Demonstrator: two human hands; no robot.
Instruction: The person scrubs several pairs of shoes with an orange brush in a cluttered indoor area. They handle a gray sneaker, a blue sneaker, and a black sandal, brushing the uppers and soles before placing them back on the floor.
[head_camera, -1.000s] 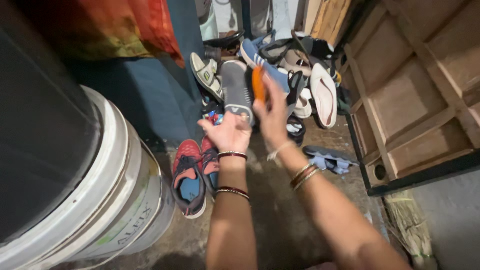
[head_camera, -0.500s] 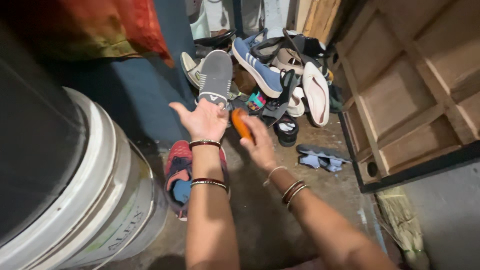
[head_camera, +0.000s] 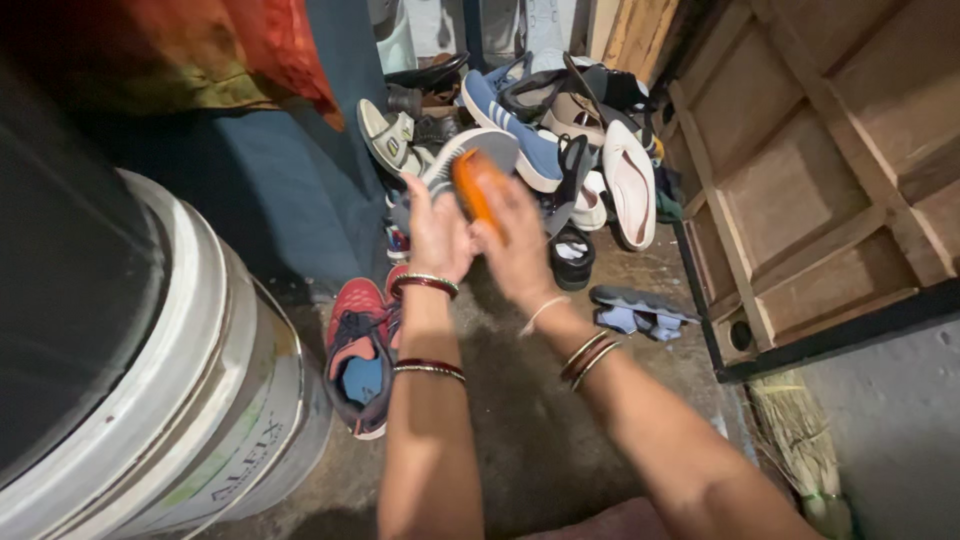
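Head view shows the left hand gripping a grey shoe above the floor's shoe pile while the right hand presses an orange brush on it, which might slip if pressed unevenly.

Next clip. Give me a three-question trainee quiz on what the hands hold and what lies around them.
1. True or false: the right hand holds an orange brush.
2. What does the left hand hold? A) grey shoe B) broom C) bucket
3. Fill in: on the floor beside the left forearm lies a ___ sneaker.

Key:
1. True.
2. A, the grey shoe.
3. Red; the red sneaker lies near the white bucket.
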